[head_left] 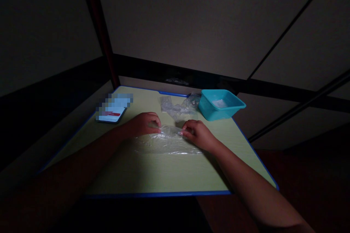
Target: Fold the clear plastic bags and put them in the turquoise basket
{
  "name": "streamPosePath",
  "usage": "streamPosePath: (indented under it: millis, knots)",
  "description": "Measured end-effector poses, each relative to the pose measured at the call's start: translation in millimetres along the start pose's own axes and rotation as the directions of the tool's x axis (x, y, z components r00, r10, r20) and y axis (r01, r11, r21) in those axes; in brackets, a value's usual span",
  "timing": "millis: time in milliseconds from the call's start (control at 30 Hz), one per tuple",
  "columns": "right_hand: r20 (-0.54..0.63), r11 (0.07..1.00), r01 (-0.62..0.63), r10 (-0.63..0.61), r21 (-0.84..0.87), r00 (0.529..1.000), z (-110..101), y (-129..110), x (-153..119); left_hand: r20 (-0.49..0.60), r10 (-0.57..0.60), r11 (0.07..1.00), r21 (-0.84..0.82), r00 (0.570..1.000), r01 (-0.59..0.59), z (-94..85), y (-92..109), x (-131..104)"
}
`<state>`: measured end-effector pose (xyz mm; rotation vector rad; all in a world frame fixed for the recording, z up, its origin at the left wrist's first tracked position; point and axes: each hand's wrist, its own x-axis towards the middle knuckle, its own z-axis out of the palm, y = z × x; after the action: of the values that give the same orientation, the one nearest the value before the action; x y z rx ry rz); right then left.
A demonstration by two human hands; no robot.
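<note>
A clear plastic bag lies flat on the table in front of me, wrinkled and shiny. My left hand pinches its far edge between thumb and fingers. On the other side of that edge, my right hand grips the plastic with its fingertips closed. Between the two hands the film is slightly raised and catches the light. Whether anything is inside the bag I cannot tell.
More crumpled clear plastic lies behind my hands. A turquoise basket with something pale inside stands at the back right. A phone with a lit screen rests at the left. The pale table has a blue edge.
</note>
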<state>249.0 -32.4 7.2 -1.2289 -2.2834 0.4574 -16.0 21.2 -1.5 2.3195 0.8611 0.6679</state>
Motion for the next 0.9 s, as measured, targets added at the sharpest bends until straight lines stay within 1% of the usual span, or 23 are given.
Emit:
streamPosePath:
  millis: [300, 533, 733, 900]
  knots:
    - [0.012, 0.999, 0.043, -0.043, 0.011, 0.999, 1.3, -1.1, -0.3, -0.029, 0.02, 1.0, -0.019, 0.999, -0.021, -1.2, 1.2, 0.2]
    - [0.023, 0.996, 0.082, -0.082, 0.022, 0.996, 3.9, -1.3, -0.8, -0.017, 0.012, 1.0, -0.008, 1.0, -0.012, -1.4, 0.6, 0.3]
    - [0.019, 0.998, 0.064, -0.064, 0.011, 0.998, 4.6, -0.8, -1.1, -0.044, -0.037, 0.999, -0.011, 0.998, 0.036, 0.1, -3.6, -0.4]
    - [0.006, 0.996, 0.091, -0.091, 0.016, 0.996, 4.7, -3.2, -1.6, -0.046, -0.07, 0.997, -0.019, 0.996, 0.069, 1.6, 0.7, -0.2]
